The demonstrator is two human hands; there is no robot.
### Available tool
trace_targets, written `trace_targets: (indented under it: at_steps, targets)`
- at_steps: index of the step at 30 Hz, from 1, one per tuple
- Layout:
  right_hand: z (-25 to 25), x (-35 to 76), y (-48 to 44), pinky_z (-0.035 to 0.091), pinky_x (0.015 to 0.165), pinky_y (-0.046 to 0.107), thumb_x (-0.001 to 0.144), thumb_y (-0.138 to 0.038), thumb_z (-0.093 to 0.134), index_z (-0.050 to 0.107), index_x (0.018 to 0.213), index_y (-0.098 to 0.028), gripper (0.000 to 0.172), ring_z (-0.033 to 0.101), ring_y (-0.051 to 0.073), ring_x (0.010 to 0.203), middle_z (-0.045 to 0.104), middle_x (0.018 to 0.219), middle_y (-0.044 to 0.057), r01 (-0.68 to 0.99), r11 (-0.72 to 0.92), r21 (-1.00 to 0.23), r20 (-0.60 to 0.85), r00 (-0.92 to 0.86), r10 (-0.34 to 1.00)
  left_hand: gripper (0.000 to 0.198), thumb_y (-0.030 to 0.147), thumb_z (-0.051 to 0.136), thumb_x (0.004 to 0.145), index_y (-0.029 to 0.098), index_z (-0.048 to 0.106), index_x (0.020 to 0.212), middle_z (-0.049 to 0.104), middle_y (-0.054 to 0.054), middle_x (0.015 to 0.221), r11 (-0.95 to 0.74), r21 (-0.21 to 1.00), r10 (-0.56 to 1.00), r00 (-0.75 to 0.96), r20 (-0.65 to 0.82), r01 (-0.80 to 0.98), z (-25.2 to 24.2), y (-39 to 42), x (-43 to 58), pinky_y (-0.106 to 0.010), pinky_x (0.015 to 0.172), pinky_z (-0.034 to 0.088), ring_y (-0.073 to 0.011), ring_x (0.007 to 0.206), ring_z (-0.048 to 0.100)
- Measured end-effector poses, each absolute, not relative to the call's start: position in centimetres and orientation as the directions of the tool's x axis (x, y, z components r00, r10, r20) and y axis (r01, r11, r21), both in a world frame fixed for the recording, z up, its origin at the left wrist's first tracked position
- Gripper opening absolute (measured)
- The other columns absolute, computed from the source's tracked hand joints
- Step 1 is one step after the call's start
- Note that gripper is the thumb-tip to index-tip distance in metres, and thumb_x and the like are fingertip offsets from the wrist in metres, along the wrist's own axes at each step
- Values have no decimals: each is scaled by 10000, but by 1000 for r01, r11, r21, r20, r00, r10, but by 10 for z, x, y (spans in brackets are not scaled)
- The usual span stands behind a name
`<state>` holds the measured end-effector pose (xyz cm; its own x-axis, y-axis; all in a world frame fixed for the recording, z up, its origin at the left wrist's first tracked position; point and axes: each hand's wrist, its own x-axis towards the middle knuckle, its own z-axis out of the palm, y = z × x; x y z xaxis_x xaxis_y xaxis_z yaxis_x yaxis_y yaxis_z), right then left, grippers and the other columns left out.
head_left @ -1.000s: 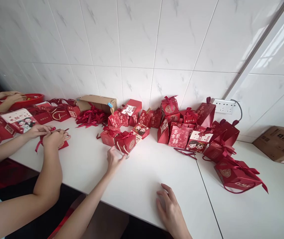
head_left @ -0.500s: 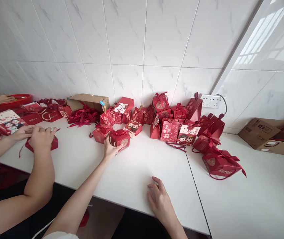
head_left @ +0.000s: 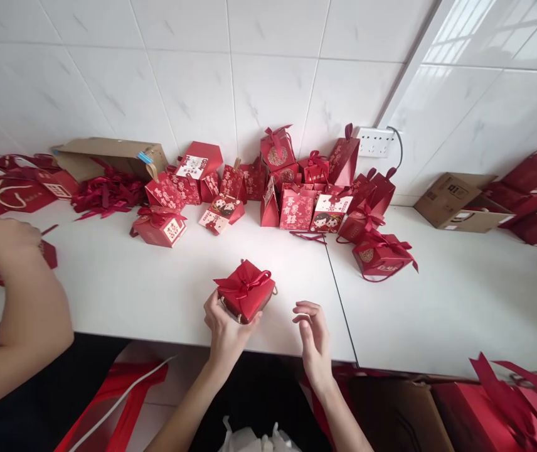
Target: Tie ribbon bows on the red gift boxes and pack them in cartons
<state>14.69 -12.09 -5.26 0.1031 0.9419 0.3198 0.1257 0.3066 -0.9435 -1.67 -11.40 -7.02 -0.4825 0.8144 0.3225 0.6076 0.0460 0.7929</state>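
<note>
My left hand point(head_left: 228, 326) grips a small red gift box point(head_left: 248, 290) from its left and near side, close to the table's front edge. A red ribbon bow crosses the top of this box, and bits of cord show at its sides. To the right of it, my right hand point(head_left: 314, 336) hovers with fingers apart and curved, touching nothing. Behind the held box, another ribboned red gift box point(head_left: 159, 226) stands at the left, and a box with cartoon figures point(head_left: 221, 213) lies beside it.
Several red gift boxes point(head_left: 295, 208) crowd along the tiled wall. A carton of red ribbons point(head_left: 108, 150) stands left, another cardboard box point(head_left: 454, 201) right. A co-worker's arm point(head_left: 28, 295) is at the far left over a red box. A power strip point(head_left: 376, 142) is on the wall.
My left hand has brought the ribboned gift box from the back-left group to the near edge. My right hand stays near the front edge. The view has turned rightward and down.
</note>
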Motion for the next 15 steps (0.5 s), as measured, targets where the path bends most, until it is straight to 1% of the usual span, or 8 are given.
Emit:
trace_targets:
  at_steps: [2, 4, 6, 7, 9, 11, 13, 15]
  targets:
    - [-49, 148, -131, 509, 799, 380, 890, -478, 461, 529, 1060, -212, 322, 546, 230, 1003, 518, 1080, 101, 144, 341, -929, 343, -13, 939, 967, 450, 757, 537, 180, 235, 1305, 388, -180, 1227, 49, 755, 819, -459, 344, 654, -71, -119, -8, -596, 946, 351, -382, 1124, 475]
    - [-47, 149, -137, 498, 861, 411, 834, -546, 526, 455, 1193, -215, 494, 508, 263, 1107, 486, 1172, 121, 160, 353, -922, 339, -109, 934, 1031, 496, 753, 546, 183, 180, 1343, 369, -207, 1262, 23, 708, 835, -404, 375, 706, -72, -131, 1, -594, 928, 356, -406, 1157, 440]
    - [-48, 153, -139, 465, 932, 445, 804, -580, 548, 384, 1272, -210, 618, 468, 283, 1185, 447, 1254, 139, 155, 341, -927, 324, -122, 938, 977, 483, 716, 615, 185, 165, 1365, 398, -212, 1258, -63, 657, 862, -291, 415, 751, -75, -150, 8, -569, 906, 375, -396, 1158, 442]
    - [-49, 156, -138, 451, 952, 455, 819, -572, 531, 371, 1280, -208, 609, 467, 279, 1194, 439, 1274, 143, 140, 320, -937, 311, -81, 947, 870, 442, 683, 671, 193, 209, 1356, 444, -196, 1227, -144, 630, 883, -188, 430, 764, -76, -160, 10, -539, 888, 394, -372, 1130, 473]
    - [-50, 168, -132, 430, 972, 465, 875, -519, 466, 398, 1233, -207, 480, 492, 254, 1173, 464, 1256, 138, 106, 246, -963, 255, 87, 963, 529, 306, 598, 767, 230, 397, 1250, 567, -121, 1086, -380, 582, 895, 126, 429, 719, -76, -178, 9, -452, 839, 432, -288, 1003, 562]
    - [-49, 185, -125, 420, 972, 460, 902, -472, 428, 451, 1143, -205, 361, 522, 229, 1129, 516, 1187, 118, 81, 169, -982, 186, 299, 936, 274, 159, 526, 787, 252, 546, 1044, 634, -41, 887, -603, 567, 798, 402, 449, 562, -73, -187, 2, -371, 779, 454, -199, 832, 603]
    - [-44, 202, -121, 438, 939, 437, 897, -468, 430, 496, 1055, -198, 320, 549, 218, 1068, 560, 1097, 95, 82, 139, -987, 161, 440, 883, 232, 84, 493, 763, 241, 578, 910, 621, -4, 731, -718, 564, 696, 452, 558, 409, -65, -185, -9, -327, 707, 471, -154, 690, 584]
    - [-35, 215, -123, 475, 854, 389, 900, -482, 407, 538, 959, -187, 328, 585, 203, 947, 593, 987, 76, 131, 125, -984, 172, 466, 868, 205, 74, 477, 756, 222, 565, 867, 578, -1, 655, -751, 555, 655, 296, 695, 359, -51, -172, -20, -314, 627, 479, -147, 612, 548]
